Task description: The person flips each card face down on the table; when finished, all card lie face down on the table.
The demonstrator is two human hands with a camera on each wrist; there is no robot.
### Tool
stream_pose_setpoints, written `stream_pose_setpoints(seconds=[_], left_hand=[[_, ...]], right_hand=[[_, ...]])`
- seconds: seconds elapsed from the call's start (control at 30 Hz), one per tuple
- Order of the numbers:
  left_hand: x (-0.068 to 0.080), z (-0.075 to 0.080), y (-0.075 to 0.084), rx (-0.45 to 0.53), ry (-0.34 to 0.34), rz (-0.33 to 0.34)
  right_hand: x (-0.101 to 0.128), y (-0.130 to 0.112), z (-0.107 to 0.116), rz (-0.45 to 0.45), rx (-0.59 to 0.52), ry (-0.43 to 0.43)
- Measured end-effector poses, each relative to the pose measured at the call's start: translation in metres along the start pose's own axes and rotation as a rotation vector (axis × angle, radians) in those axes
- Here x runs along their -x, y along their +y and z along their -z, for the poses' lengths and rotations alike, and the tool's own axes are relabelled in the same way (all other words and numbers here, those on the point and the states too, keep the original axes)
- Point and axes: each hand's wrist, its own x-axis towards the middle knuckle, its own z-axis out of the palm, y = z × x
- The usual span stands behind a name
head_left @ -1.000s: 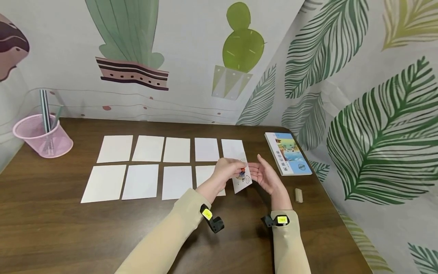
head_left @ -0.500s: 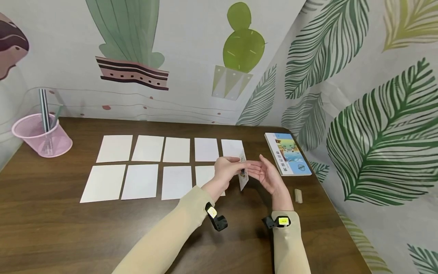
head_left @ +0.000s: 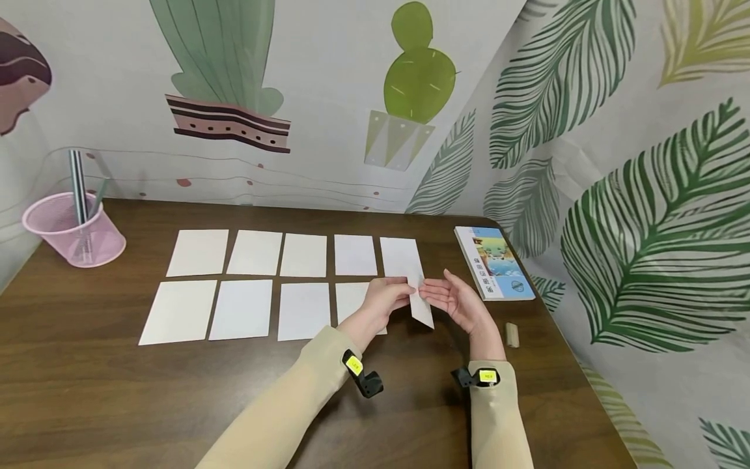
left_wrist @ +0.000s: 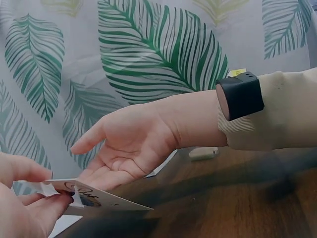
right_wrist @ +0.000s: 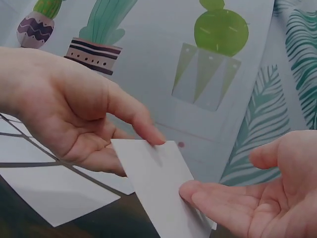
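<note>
The left hand [head_left: 383, 301] pinches a card [head_left: 420, 301] — blank side up — above the surface [head_left: 88, 391], near its right edge. The right hand [head_left: 459, 303] lies released, fingertips touching the card's underside. White cards [head_left: 246, 283] lie in two rows along the middle, a booklet [head_left: 493, 262] at the far right corner.

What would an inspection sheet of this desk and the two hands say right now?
Surface: dark wooden table, nine white cards laid flat in two rows.
Job's things: one card held above the table, blank side up; the left wrist view shows a picture underneath.
Clutter: pink mesh cup with pens at the far left; booklet at the far right; small tan block beside it.
Hands: left hand pinches the card's edge; right hand open, fingertips touching the card.
Cables: nothing seen.
Surroundings: cactus and leaf printed backdrop.
</note>
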Motion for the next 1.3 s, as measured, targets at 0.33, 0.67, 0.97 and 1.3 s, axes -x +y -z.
stream_pose_setpoints(seconds=[0.33,0.67,0.97,1.3], left_hand=[[-0.005,0.007,-0.013,-0.093,0.113,0.034],[-0.012,0.012,-0.025,-0.144,0.141,0.068],[-0.009,0.020,-0.020,-0.174,0.127,0.044],[-0.007,0.037,-0.007,-0.204,0.108,0.033]], right_hand=[[-0.007,0.009,0.004,-0.040,0.039,-0.006],[-0.013,0.019,0.003,-0.085,0.023,-0.008],[-0.018,0.024,0.001,-0.114,0.027,-0.013],[-0.018,0.022,0.006,-0.110,0.031,-0.008]])
